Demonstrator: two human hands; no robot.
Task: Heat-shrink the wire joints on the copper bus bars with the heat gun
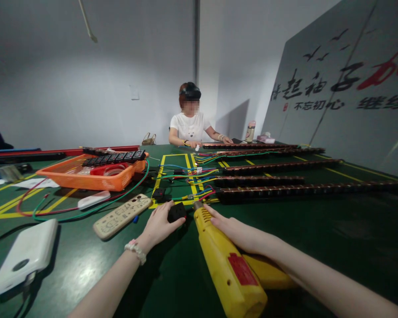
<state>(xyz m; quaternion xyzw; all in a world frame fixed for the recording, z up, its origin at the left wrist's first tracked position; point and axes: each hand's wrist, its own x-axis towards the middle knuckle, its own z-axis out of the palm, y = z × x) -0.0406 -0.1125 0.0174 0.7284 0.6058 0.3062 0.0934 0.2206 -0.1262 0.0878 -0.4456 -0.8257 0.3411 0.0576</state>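
Heat gun (219,260) points lengthwise away, slightly left, right grip (236,229) touching it, closure unclear, left grip (158,224) holding black block (176,212).

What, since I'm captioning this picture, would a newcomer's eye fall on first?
Probably the bright yellow gun-shaped tool at the near centre, with the right hand lying along it and the left hand on a small black block beside it. Next come the orange basket on the left and the long dark strips on the right. Across the green table sits a person in white.
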